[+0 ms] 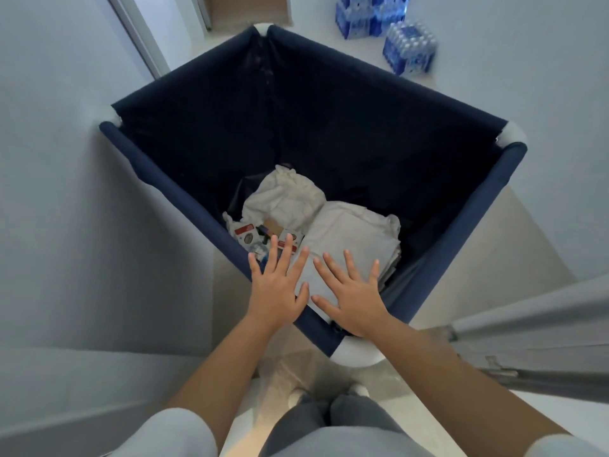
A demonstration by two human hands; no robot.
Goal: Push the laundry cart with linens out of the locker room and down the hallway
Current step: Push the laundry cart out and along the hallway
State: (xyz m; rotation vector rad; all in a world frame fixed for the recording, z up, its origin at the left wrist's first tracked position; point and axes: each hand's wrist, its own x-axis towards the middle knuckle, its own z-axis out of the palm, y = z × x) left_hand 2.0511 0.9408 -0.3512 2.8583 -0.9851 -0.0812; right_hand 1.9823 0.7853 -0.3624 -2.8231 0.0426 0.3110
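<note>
A navy fabric laundry cart (158, 166) with white corner fittings fills the middle of the view, one corner pointing at me. At its bottom lie white crumpled linens (349, 232) and some printed packaging (253, 235). My left hand (275, 285) is spread flat, fingers apart, over the cart's near left rim. My right hand (352, 295) is also spread flat, over the near corner of the rim. Neither hand is wrapped around anything.
A pale wall (82, 242) runs close along the cart's left side. A grey door (534, 344) stands at the lower right. Blue shrink-wrapped packs of water bottles (408, 47) sit on the floor ahead right. A doorway (250, 11) lies straight ahead.
</note>
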